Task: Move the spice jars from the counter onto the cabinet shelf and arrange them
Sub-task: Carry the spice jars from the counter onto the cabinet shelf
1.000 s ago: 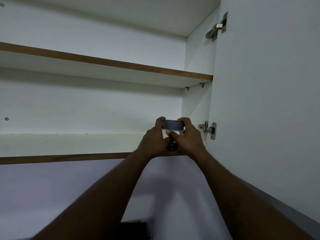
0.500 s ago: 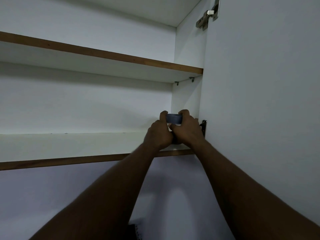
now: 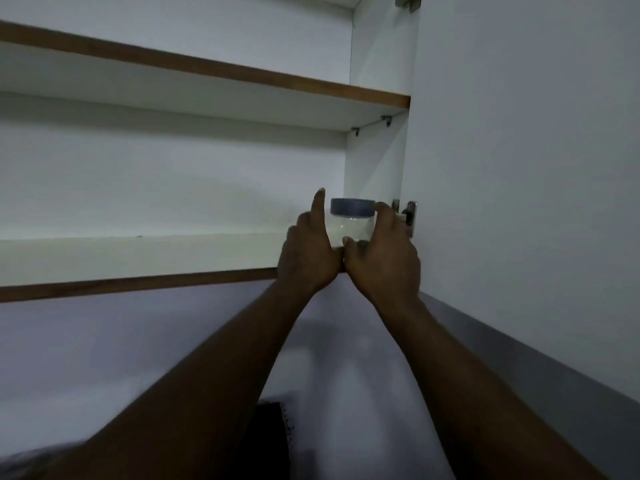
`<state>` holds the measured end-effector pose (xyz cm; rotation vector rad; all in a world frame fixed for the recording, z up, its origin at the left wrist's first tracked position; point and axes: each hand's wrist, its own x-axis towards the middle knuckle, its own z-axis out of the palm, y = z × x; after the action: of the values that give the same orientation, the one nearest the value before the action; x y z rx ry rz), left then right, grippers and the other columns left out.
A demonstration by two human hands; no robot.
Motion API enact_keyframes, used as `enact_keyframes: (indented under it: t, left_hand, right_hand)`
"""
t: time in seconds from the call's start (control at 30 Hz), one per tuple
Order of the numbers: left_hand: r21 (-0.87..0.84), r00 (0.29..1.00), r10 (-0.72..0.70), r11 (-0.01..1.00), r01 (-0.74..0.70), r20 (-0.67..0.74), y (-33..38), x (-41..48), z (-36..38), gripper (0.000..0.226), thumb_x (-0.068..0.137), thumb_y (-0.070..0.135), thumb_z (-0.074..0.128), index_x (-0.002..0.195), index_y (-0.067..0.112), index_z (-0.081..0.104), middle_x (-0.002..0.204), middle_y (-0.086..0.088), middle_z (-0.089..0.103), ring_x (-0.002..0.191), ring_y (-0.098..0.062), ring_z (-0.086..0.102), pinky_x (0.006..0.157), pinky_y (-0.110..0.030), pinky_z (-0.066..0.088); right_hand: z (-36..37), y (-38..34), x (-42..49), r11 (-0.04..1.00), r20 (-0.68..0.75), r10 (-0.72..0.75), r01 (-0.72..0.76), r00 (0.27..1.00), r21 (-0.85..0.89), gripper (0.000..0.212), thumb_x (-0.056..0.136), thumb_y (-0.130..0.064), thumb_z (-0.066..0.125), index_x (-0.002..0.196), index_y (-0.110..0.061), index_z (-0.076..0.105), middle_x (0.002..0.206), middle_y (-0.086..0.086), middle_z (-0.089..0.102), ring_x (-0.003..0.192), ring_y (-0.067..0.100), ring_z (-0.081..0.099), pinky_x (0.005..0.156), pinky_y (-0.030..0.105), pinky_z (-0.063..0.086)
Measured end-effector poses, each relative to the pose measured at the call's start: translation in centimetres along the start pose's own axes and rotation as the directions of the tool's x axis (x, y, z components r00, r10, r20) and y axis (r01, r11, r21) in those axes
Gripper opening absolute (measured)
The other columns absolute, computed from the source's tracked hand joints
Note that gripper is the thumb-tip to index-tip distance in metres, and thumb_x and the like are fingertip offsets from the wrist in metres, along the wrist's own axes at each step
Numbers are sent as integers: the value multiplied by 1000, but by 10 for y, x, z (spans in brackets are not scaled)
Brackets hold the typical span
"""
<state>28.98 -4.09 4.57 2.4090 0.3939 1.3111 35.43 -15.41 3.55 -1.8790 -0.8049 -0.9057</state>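
Observation:
A clear spice jar point(image 3: 351, 223) with a blue-grey lid stands at the right end of the cabinet's lower shelf point(image 3: 138, 254), close to the right side wall. Both hands cup it. My left hand point(image 3: 308, 258) presses against its left side with the index finger pointing straight up beside the lid. My right hand point(image 3: 384, 261) wraps the right side, thumb on the front and fingers by the lid. The hands hide the jar's base.
An upper shelf point(image 3: 207, 69) with a brown front edge runs above. The open white cabinet door point(image 3: 519, 150) fills the right side, its metal hinge point(image 3: 410, 216) just right of my right hand. A dark object point(image 3: 270, 438) lies far below.
The jar went further in and to the right along the lower shelf. My fingers have loosened and spread, so more of the jar's body shows.

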Motion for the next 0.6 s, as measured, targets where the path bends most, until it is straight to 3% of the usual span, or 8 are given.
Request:
enact_keyframes:
  t: [0.1, 0.17, 0.27, 0.33, 0.43, 0.5, 0.53, 0.6]
  left_hand:
    - [36, 983, 55, 998, -50, -174, -4, -39, -11, 78, 80, 29, 72, 148, 23, 33, 123, -7, 57, 110, -25, 54, 89, -42, 49]
    - [14, 972, 101, 995, -100, -211, -12, -69, -17, 53, 79, 21, 68, 128, 22, 48, 106, 0, 58, 97, -19, 54, 78, -36, 49]
    - [-25, 997, 60, 998, -61, -39, -37, -124, -15, 22, 82, 22, 66, 100, 26, 55, 89, 10, 57, 83, -12, 55, 69, -30, 46]
    - [-6, 991, -16, 1000, 17, 134, -59, -172, -9, 11, 83, 24, 66, 91, 25, 59, 86, 11, 59, 81, -11, 57, 69, -28, 46]
    - [66, 909, -133, 991, 116, 394, -93, -248, 7, 10, 84, 28, 68, 91, 20, 66, 91, 3, 66, 85, -15, 62, 71, -28, 46]
    - [160, 806, -205, 977, 138, 555, -113, -301, 20, 17, 87, 30, 65, 97, 16, 66, 99, -4, 68, 92, -23, 66, 72, -30, 45]
    - [199, 735, -242, 969, 147, 634, -121, -329, 27, 23, 91, 30, 62, 105, 12, 66, 108, -8, 68, 101, -28, 66, 78, -32, 45]
    - [276, 571, -313, 949, 153, 759, -134, -379, 40, 43, 100, 28, 54, 135, 4, 55, 139, -15, 55, 128, -31, 53, 104, -33, 37]
  right_hand:
    - [-1, -5, -47, 997, -131, -63, 68, 989, 38, 52, 88, -38, 67, 133, -17, 52, 122, 3, 59, 107, 23, 59, 77, 37, 54]
    - [4, -5, -83, 990, -98, -84, 94, 992, 100, 43, 89, -37, 66, 126, -18, 56, 115, 0, 60, 103, 19, 59, 75, 35, 53]
    - [16, 3, -141, 987, 125, -45, 25, 991, 157, 34, 88, -35, 66, 119, -25, 57, 106, -9, 60, 95, 12, 60, 74, 30, 51]
    - [26, 12, -189, 990, 330, -21, -26, 944, 138, 33, 86, -32, 68, 118, -25, 59, 107, -8, 62, 94, 13, 61, 74, 31, 52]
    - [37, 30, -267, 995, 622, 24, -80, 782, 62, 38, 83, -28, 67, 120, -21, 60, 113, 2, 61, 103, 22, 60, 80, 38, 52]
    - [43, 43, -322, 993, 772, 100, -112, 627, -38, 43, 84, -32, 66, 125, -23, 58, 121, 4, 58, 111, 27, 57, 88, 41, 51]
    - [44, 50, -349, 989, 828, 137, -115, 543, -88, 48, 87, -37, 66, 132, -23, 55, 128, 5, 56, 116, 28, 56, 94, 42, 49]
    - [49, 63, -398, 983, 908, 180, -89, 379, -158, 63, 93, -44, 62, 149, -21, 46, 148, 9, 48, 132, 28, 49, 110, 41, 40]
